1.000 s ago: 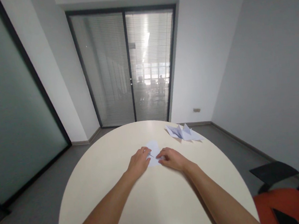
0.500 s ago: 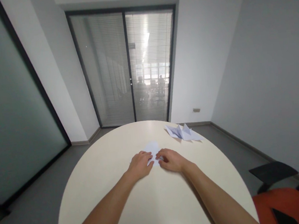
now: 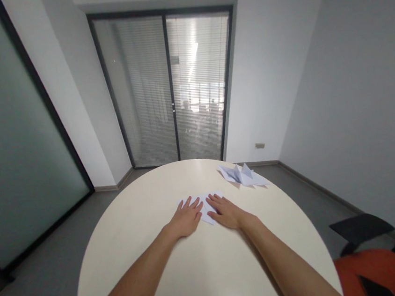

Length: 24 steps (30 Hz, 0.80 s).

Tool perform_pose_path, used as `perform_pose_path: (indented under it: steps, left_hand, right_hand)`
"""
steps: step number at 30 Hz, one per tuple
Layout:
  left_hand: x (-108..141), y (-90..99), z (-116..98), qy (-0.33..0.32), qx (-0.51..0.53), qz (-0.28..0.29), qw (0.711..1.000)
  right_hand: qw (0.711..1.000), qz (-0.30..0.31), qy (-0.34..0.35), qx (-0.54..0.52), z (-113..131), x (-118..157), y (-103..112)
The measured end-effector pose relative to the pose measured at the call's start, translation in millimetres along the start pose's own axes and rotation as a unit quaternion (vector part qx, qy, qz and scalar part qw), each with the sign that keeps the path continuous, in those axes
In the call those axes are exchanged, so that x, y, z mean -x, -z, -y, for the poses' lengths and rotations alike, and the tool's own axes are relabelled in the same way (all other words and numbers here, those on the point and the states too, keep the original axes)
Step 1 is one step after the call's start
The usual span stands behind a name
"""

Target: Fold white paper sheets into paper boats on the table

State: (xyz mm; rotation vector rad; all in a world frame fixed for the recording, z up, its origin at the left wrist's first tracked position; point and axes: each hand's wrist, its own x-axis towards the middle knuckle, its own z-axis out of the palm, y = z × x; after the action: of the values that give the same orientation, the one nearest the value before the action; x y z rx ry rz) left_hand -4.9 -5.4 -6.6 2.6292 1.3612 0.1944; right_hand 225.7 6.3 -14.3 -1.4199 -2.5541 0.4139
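A folded piece of white paper (image 3: 207, 217) lies flat near the middle of the round cream table (image 3: 203, 270). My left hand (image 3: 186, 217) rests palm down on its left side, fingers spread. On the right side of the paper my right hand (image 3: 224, 211) also lies flat, its fingers apart. A gap between the two hands shows the paper's centre and its pointed lower corner; the rest is partly covered by the fingers.
Folded white paper shapes (image 3: 243, 176) with raised points sit at the table's far right edge. An orange chair (image 3: 372, 268) with black armrests stands at the lower right. Beyond the table is a glass door (image 3: 143, 97) with blinds.
Both hands have gone from curled fingers at the paper to flat, spread fingers on it. The paper's outline now looks wider, with a pointed corner toward me.
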Motion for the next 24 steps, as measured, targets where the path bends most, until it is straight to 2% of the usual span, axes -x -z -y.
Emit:
perform_pose_path:
  steps: [3,6,14,18,24]
  left_hand:
    - [-1,-2.1,-6,0.033,-0.024,-0.007,0.999]
    - [-1,-6.9,-8,0.044,-0.041,-0.035,0.998]
    - [-6,-9.0,3,-0.011,-0.032,-0.120,0.992]
    - [-6,-6.5,7,-0.032,0.002,-0.121,0.992]
    - [0,-5.6,0,-0.015,0.017,-0.116,0.993]
  right_hand:
    - [0.999,0.022,-0.024,0.005,3,0,1]
    - [0.999,0.019,-0.026,0.004,4,2,2]
    - [1.000,-0.010,0.007,-0.015,-4,6,9]
    - [0.999,-0.043,0.023,0.010,-10,6,12]
    - [0.992,-0.102,0.070,0.029,-19,5,17]
